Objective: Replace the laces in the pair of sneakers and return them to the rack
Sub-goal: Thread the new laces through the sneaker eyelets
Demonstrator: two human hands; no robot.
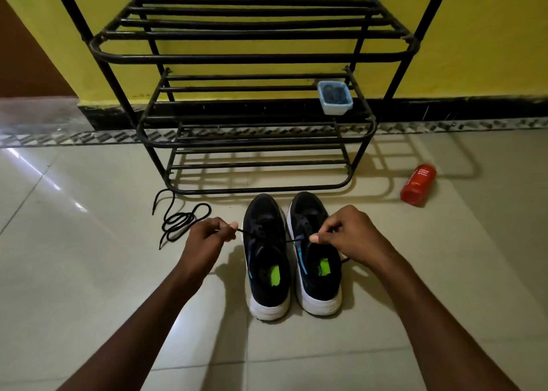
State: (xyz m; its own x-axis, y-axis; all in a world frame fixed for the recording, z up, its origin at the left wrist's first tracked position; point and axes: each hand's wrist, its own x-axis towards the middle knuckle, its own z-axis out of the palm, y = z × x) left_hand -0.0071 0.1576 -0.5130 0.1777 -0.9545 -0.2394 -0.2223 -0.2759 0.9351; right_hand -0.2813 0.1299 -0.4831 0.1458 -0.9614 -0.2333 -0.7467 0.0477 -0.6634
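Two black sneakers with white soles stand side by side on the tile floor point(89, 242), toes toward the rack: left sneaker point(267, 272), right sneaker point(317, 275). Left hand point(207, 238) and right hand point(348, 233) each pinch an end of a black lace point(246, 233) with curled fingers. The lace is pulled taut across the left sneaker's eyelets. Loose black lace point(181, 218) lies coiled on the floor left of the shoes. Black metal rack point(237, 57) behind, against the yellow wall point(474, 35). Blue container point(334, 98) on middle shelf, right end. Red bottle point(418, 184) lies on the floor right of the rack.
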